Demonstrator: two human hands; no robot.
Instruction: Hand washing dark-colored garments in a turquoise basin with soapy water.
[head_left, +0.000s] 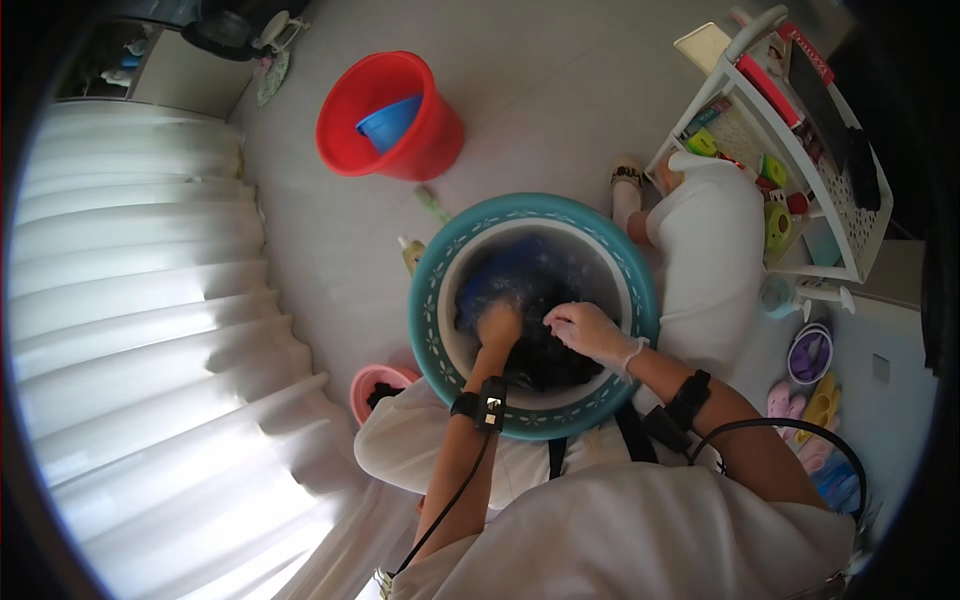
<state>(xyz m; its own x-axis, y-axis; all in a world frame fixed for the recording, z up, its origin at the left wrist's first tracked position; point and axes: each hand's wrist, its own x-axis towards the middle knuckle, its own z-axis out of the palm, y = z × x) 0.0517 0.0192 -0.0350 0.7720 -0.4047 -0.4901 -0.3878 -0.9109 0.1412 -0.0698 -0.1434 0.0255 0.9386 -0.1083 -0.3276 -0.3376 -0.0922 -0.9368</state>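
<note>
A teal plastic basin (424, 319) with a white inner wall and a cut-out leaf pattern stands before me between my legs. In its cloudy water lie dark cloth (551, 364) and a blue piece (491, 274). My left hand (500, 324) reaches down into the wet cloth; its fingers are hidden and blurred. Over the right part of the dark cloth is my right hand (585, 330), in a thin clear plastic glove. Its fingers are curled, and whether they pinch anything is unclear. Each forearm wears a black strapped device, with a cable running from it.
A red bucket (450, 131) lies tilted with a blue basin (394, 124) inside. Beside the teal basin are a green brush (431, 202) and a bottle (411, 253). A pink basin (364, 382) holds dark cloth. White curtains (150, 300) hang left; a white trolley (832, 217) stands right.
</note>
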